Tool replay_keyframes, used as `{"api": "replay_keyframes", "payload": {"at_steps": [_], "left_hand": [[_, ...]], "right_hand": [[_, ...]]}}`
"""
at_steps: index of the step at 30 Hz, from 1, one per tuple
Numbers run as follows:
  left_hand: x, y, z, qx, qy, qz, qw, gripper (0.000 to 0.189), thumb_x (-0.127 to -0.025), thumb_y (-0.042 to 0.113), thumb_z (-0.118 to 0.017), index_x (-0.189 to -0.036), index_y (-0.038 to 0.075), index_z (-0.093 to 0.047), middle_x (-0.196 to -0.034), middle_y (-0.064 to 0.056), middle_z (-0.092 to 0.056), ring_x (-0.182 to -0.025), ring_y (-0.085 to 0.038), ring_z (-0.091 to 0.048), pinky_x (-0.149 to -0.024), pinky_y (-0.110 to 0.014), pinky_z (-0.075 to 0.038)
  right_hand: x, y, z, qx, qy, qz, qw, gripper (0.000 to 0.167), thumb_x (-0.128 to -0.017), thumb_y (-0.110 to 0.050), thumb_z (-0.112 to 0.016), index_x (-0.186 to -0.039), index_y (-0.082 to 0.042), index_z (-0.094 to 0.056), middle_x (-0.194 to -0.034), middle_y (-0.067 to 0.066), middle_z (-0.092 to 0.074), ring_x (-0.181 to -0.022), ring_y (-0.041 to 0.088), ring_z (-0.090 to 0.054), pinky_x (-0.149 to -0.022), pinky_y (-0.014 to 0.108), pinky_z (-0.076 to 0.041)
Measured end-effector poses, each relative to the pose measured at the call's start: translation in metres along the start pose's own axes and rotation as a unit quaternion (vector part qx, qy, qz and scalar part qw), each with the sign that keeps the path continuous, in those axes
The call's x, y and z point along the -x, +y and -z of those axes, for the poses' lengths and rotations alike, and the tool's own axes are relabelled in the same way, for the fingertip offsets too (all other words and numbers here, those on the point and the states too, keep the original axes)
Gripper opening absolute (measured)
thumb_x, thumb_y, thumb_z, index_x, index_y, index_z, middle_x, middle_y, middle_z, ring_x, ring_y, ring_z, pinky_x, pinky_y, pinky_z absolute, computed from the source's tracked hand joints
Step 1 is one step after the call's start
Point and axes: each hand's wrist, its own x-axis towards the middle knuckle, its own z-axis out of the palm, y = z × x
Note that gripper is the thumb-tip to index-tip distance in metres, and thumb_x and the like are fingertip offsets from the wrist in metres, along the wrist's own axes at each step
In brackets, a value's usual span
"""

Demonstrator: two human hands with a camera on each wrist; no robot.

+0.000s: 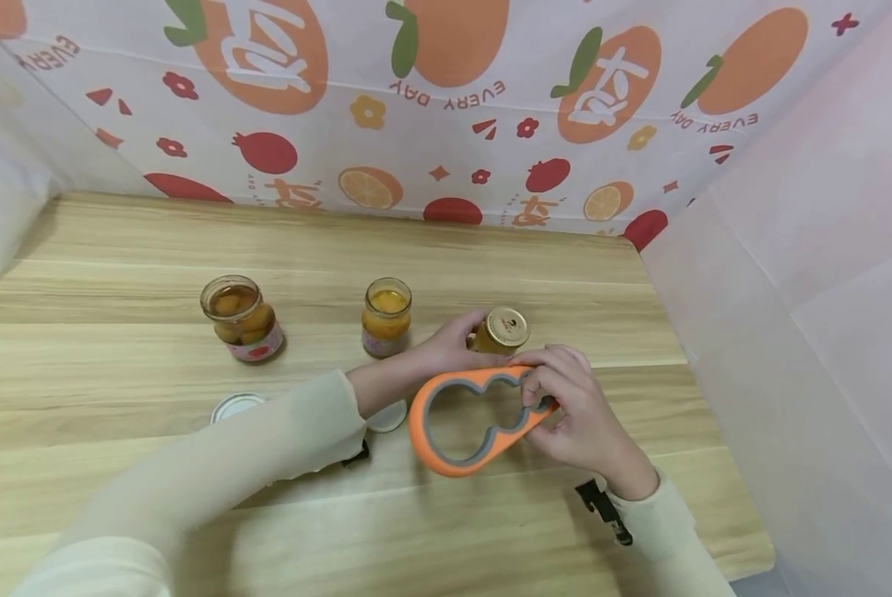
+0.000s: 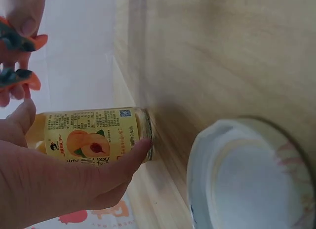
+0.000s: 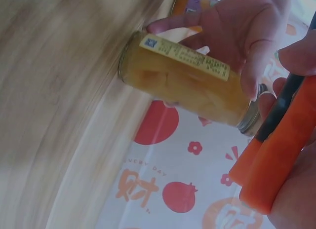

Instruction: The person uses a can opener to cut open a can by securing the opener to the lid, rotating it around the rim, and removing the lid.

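Note:
A sealed glass jar of yellow peaches (image 1: 507,327) with a gold lid stands on the table, peach pictures on its label (image 2: 94,135). My left hand (image 1: 453,347) holds it from the left side, fingers and thumb around the glass. Just in front of the jar, my right hand (image 1: 574,408) grips the narrow end of an orange jar opener (image 1: 419,421), which has a grey scalloped lining. The opener's wide loop points left and toward me. In the right wrist view, the opener (image 3: 281,150) is beside the lid end of the jar (image 3: 182,95).
Two lidless jars of fruit stand to the left: a darker one (image 1: 243,319) and a yellow one (image 1: 386,319). A lid (image 1: 388,416) lies below my left wrist, another lid (image 1: 235,406) partly behind my sleeve. A fruit-printed sheet (image 1: 431,149) hangs behind the wooden table (image 1: 327,249).

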Motion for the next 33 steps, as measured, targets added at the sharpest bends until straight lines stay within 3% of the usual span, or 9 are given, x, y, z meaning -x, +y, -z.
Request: {"api": "replay_keyframes", "payload": {"at_steps": [4, 9, 11, 17, 22, 29, 31, 33], "left_hand": [[0.003, -0.003, -0.001, 0.004, -0.003, -0.01, 0.9999, 0.062, -0.09, 0.013, -0.073, -0.146, 0.011, -0.046, -0.135, -0.014, -0.051, -0.127, -0.032, -0.048, -0.107, -0.049, -0.039], [0.008, -0.005, -0.002, 0.017, 0.002, 0.012, 0.9998, 0.067, -0.089, 0.006, -0.073, -0.148, 0.007, -0.042, -0.141, -0.016, -0.049, -0.132, -0.037, -0.044, -0.111, -0.053, -0.035], [0.012, -0.004, -0.002, 0.027, 0.003, 0.026, 0.9993, 0.07, -0.088, 0.007, -0.075, -0.149, 0.011, -0.041, -0.14, -0.013, -0.05, -0.131, -0.036, -0.045, -0.107, -0.052, -0.039], [0.019, -0.003, -0.003, 0.044, -0.013, 0.015, 0.9989, 0.063, -0.089, 0.013, -0.076, -0.145, 0.015, -0.046, -0.136, -0.006, -0.055, -0.128, -0.029, -0.05, -0.102, -0.046, -0.046], [0.026, -0.004, -0.005, 0.024, -0.022, 0.013, 0.9994, 0.055, -0.087, 0.024, -0.079, -0.136, 0.023, -0.054, -0.131, 0.002, -0.06, -0.124, -0.02, -0.054, -0.104, -0.043, -0.044], [0.04, -0.003, -0.007, 0.018, -0.015, 0.022, 0.9995, 0.049, -0.081, 0.033, -0.084, -0.126, 0.033, -0.064, -0.128, 0.008, -0.061, -0.118, -0.021, -0.051, -0.1, -0.044, -0.041], [0.045, -0.002, -0.007, 0.024, -0.021, 0.014, 0.9994, 0.05, -0.081, 0.032, -0.084, -0.127, 0.033, -0.064, -0.129, 0.01, -0.061, -0.119, -0.02, -0.05, -0.101, -0.045, -0.04], [0.049, 0.002, -0.008, 0.042, -0.03, -0.016, 0.9986, 0.048, -0.082, 0.023, -0.082, -0.126, 0.024, -0.065, -0.129, 0.005, -0.063, -0.119, -0.02, -0.052, -0.103, -0.045, -0.04]], "right_hand": [[-0.001, 0.001, 0.002, 0.005, 0.006, -0.003, 1.0, 0.021, -0.071, -0.007, -0.071, -0.078, -0.018, -0.054, -0.117, 0.003, -0.068, -0.105, 0.022, -0.059, -0.098, 0.052, -0.033], [-0.002, 0.001, 0.004, 0.006, 0.01, 0.0, 0.9999, 0.023, -0.069, -0.005, -0.071, -0.078, -0.018, -0.054, -0.115, 0.004, -0.069, -0.105, 0.023, -0.06, -0.098, 0.051, -0.033], [-0.002, 0.001, 0.006, 0.007, 0.012, 0.001, 0.9999, 0.023, -0.067, -0.004, -0.07, -0.078, -0.018, -0.054, -0.115, 0.004, -0.069, -0.104, 0.023, -0.06, -0.097, 0.05, -0.033], [-0.005, 0.003, 0.011, 0.007, 0.032, 0.004, 0.9995, 0.022, -0.068, -0.004, -0.071, -0.077, -0.017, -0.055, -0.114, 0.006, -0.07, -0.101, 0.026, -0.06, -0.095, 0.05, -0.032], [-0.006, 0.006, 0.013, 0.011, 0.037, 0.001, 0.9993, 0.021, -0.069, -0.005, -0.07, -0.078, -0.016, -0.055, -0.114, 0.007, -0.07, -0.099, 0.026, -0.061, -0.093, 0.049, -0.032], [-0.006, 0.009, 0.013, 0.019, 0.036, -0.02, 0.999, 0.022, -0.068, -0.005, -0.072, -0.079, -0.016, -0.056, -0.116, 0.005, -0.068, -0.105, 0.024, -0.061, -0.094, 0.049, -0.031], [-0.006, 0.01, 0.012, 0.024, 0.035, -0.024, 0.9988, 0.022, -0.068, -0.006, -0.072, -0.079, -0.016, -0.056, -0.117, 0.005, -0.068, -0.107, 0.024, -0.06, -0.095, 0.049, -0.031], [-0.005, 0.01, 0.011, 0.028, 0.035, -0.026, 0.9987, 0.022, -0.067, -0.006, -0.072, -0.079, -0.016, -0.057, -0.118, 0.006, -0.067, -0.108, 0.025, -0.06, -0.095, 0.05, -0.031]]}}
